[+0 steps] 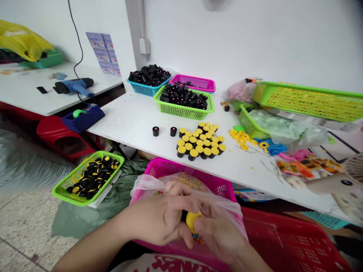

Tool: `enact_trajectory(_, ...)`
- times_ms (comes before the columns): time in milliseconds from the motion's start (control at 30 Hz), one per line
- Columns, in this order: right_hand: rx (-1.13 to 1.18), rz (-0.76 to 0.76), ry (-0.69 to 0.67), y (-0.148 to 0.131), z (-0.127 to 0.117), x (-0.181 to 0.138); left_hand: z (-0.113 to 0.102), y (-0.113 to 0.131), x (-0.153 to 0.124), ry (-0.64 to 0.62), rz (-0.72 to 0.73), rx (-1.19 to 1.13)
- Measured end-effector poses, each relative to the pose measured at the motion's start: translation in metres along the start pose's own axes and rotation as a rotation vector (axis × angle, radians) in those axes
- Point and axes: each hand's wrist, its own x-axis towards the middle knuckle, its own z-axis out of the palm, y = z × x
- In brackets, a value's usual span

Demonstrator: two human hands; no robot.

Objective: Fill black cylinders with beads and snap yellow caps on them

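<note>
My left hand (pixel 163 213) and my right hand (pixel 217 226) meet above a pink basket (pixel 227 189). Between them is one small black container with a yellow cap (pixel 193 221). The fingers of my left hand wrap round its black body, mostly hiding it. My right thumb and fingers grip the yellow cap. Below the hands, a clear plastic bag (pixel 141 185) lines the basket and holds small multicoloured beads (pixel 188 180). On the table ahead stands a cluster of yellow-capped black containers (pixel 200 142). Two black containers without yellow caps (pixel 155 131) stand left of them.
Green (pixel 181 110) and blue baskets (pixel 141 88) of black containers stand at the table's back. A green basket (pixel 65 197) of capped ones sits low at left. Yellow pieces (pixel 241 138), a fan (pixel 354 170) and more baskets lie right. A heat gun (pixel 75 86) rests on the left table.
</note>
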Motion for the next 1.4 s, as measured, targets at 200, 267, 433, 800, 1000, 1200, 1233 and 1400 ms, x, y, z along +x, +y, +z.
enact_trajectory(200, -0.066, -0.125, 0.204, 0.007, -0.018, 0.006, -0.002, -0.027, 0.002, 0.087, -0.132, -0.001)
enact_trajectory(267, -0.164, -0.164, 0.307, -0.002, -0.032, 0.002, -0.006, -0.055, 0.003, 0.271, -0.207, 0.091)
enact_trajectory(433, -0.832, -0.347, 0.782, -0.07, -0.095, -0.011, -0.033, -0.127, 0.024, 0.561, -0.384, 0.244)
enact_trajectory(800, -1.699, -0.041, 1.194, -0.192, -0.242, 0.021, -0.069, -0.129, 0.053, 0.412, -0.478, 0.341)
enact_trajectory(1000, -1.77, 0.088, 1.234, -0.201, -0.254, 0.028, -0.113, -0.143, 0.09, 0.311, -0.497, 0.655)
enact_trajectory(1200, -1.69, -0.035, 1.255, -0.214, -0.259, 0.042, -0.116, -0.168, 0.125, 0.208, -0.577, 0.659)
enact_trajectory(1233, -1.665, -0.074, 1.263, -0.215, -0.258, 0.043, -0.115, -0.168, 0.127, 0.201, -0.58, 0.652)
enact_trajectory(1400, -1.545, -0.37, 1.326, -0.214, -0.235, 0.035, -0.112, -0.16, 0.129, 0.224, -0.587, 0.587)
